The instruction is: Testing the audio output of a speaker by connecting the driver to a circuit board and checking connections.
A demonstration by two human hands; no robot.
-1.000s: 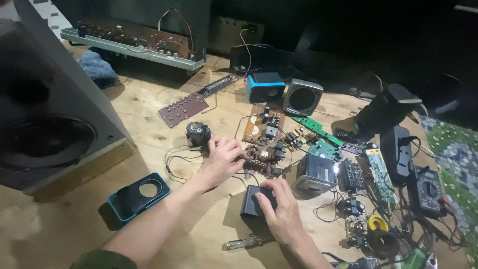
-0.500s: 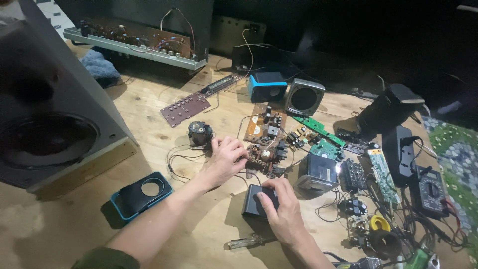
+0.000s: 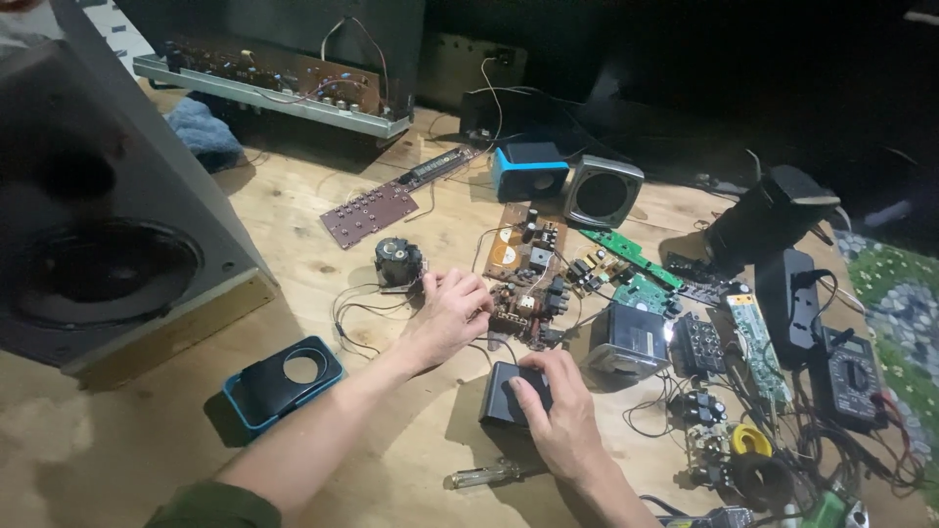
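The worktop is pale plywood, matt, with visible grain and knots. The big loudspeaker cabinet has a dull grey face and a raw wooden base edge. The small box under the right hand looks like smooth black plastic with a faint sheen. The brown circuit board beside the left hand is matt and carries shiny metal parts. The blue cloth is soft and crumpled. The screwdriver has a bright metal shaft.
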